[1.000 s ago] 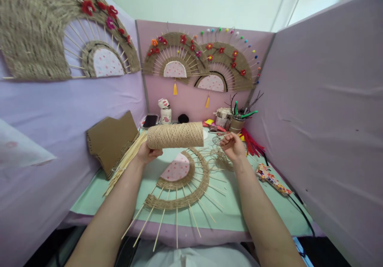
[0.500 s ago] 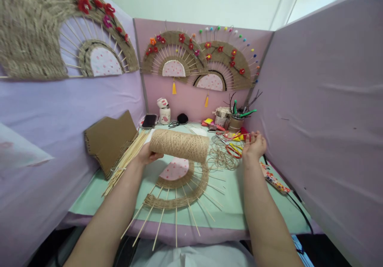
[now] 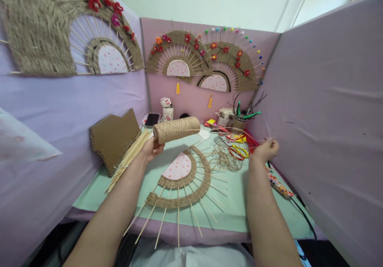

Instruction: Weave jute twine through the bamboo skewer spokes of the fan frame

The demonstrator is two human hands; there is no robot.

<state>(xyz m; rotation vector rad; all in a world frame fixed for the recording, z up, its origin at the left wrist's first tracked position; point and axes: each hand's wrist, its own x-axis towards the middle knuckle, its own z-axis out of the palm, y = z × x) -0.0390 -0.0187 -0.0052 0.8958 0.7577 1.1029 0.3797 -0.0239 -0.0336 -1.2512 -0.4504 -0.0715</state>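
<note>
Your right hand [image 3: 267, 149] has just swung farther out, and it is now well to the right of the half-round woven fan [image 3: 179, 201] on the desk [image 3: 235, 199]. The spool of twine [image 3: 178, 129] has tipped too: its free end, which dipped half a second ago, now points slightly up. Between spool and right hand you have a pale strand [image 3: 245, 133], bowed rather than taut. As I judge it, that means more twine is coming off the spool, with some slack in it.

The spool is in the air above and beyond the fan. Your left hand [image 3: 151, 149] is closed around its near end, fingers curled under. Your right hand is nearly closed, its fingertips pinched together, apparently on the strand. The move has left the scissors [image 3: 241, 149] in plain view to the right of the fan, next to the loose twine [image 3: 226, 158].

The exact grip of your right fingertips is too small to make out, and the strand fades against the clutter beyond the fan's right side. The spool covers part of the black round object [image 3: 184, 116]. Your right forearm hides one end of the flower-patterned tool [image 3: 279, 186], right of the fan. The big wall fan [image 3: 32, 39], up and left of it, is cut off.
</note>
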